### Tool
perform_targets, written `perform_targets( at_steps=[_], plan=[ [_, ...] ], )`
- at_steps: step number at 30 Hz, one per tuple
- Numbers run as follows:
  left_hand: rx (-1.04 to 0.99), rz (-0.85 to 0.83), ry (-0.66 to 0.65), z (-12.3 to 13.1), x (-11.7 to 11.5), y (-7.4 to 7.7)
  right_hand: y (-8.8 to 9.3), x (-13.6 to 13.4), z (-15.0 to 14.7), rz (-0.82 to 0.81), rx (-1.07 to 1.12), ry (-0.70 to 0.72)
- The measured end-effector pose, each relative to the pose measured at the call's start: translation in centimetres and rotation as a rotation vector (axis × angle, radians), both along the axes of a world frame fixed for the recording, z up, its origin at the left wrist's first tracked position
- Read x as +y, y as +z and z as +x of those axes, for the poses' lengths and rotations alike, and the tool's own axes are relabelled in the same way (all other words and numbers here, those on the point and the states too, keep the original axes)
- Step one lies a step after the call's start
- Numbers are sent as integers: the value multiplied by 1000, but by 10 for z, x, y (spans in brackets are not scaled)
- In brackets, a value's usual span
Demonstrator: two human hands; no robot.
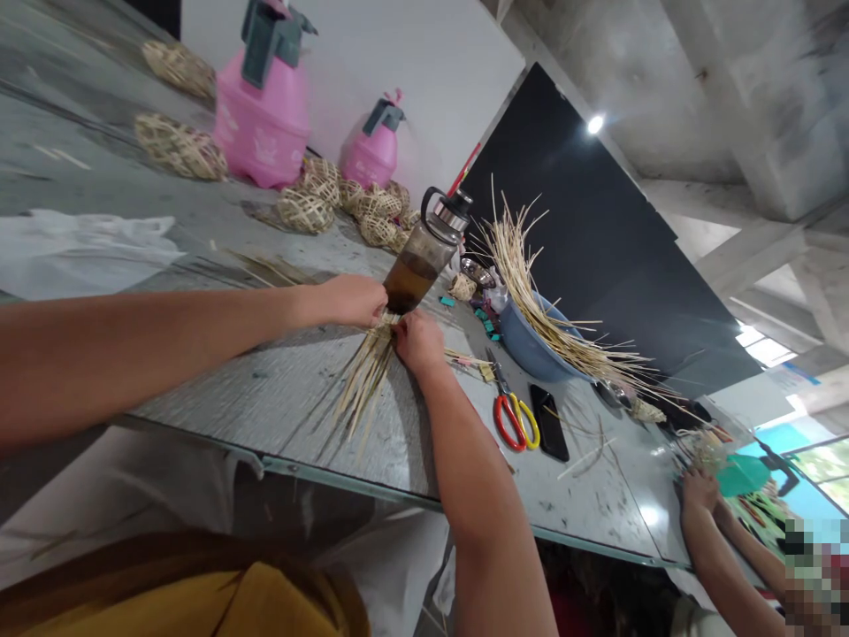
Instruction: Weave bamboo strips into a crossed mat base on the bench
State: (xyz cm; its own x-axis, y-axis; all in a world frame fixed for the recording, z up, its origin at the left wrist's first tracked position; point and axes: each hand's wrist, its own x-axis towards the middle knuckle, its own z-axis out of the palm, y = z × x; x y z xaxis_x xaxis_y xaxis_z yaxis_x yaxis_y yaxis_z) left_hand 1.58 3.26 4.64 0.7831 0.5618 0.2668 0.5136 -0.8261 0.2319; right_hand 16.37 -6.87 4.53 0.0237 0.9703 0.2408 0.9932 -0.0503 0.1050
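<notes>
Centrally, near the table's (279, 416) front edge, the left hand (351, 301) and right hand (417, 341) pinch the woven end of a bundle of bamboo strips (363, 380), fingers clamped on it. A tea bottle (424, 252) stands just behind; scissors (512, 416) lie toward the right edge.

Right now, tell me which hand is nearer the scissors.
Right. The right hand presses the fanned bamboo strips on the table, with the red and yellow scissors lying just to its right. The left hand sits farther left, beside the bottle.
</notes>
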Motion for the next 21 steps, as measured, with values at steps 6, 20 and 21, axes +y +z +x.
perform_targets(
  at_steps=[6, 20, 21],
  plan=[
    [16, -27, -71, -8, 4, 5, 5, 0, 11, -43, 105, 26],
    [-5, -122, -218, -13, 25, 0, 15, -8, 24, -116, 226, 126],
    [-3, -125, -226, -13, 25, 0, 15, -8, 23, -112, 216, 127]
  ],
)
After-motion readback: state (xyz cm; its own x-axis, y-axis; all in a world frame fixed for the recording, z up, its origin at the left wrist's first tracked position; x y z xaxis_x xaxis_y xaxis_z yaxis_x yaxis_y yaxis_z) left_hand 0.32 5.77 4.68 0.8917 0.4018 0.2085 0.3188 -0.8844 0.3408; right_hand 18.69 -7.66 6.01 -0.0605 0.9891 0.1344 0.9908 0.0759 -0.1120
